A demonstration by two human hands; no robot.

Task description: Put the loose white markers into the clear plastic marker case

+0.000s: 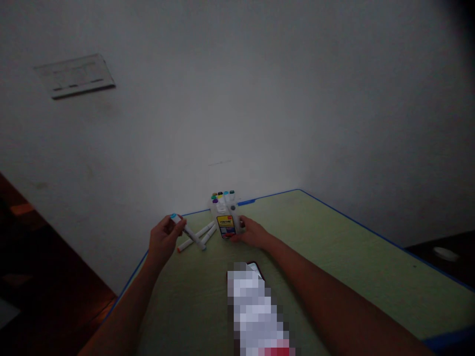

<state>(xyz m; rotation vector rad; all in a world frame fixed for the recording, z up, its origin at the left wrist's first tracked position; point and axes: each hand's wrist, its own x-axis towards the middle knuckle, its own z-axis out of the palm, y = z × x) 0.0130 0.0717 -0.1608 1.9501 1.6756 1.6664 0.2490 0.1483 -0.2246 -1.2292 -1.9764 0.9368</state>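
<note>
My left hand (165, 237) is closed around a white marker (177, 219) with a light blue cap, held just above the table near its far left corner. My right hand (251, 231) grips the side of a clear marker box (224, 215) with a yellow label, standing upright on the table. Several markers with coloured caps stick up out of the box. Three loose white markers (200, 236) lie crossed on the table between my hands.
The green table (334, 252) has a blue edge and sits in a corner against white walls. A phone (252, 269) lies in front of me, partly behind a blurred patch. A white plate (76, 75) is fixed on the left wall. The room is dim.
</note>
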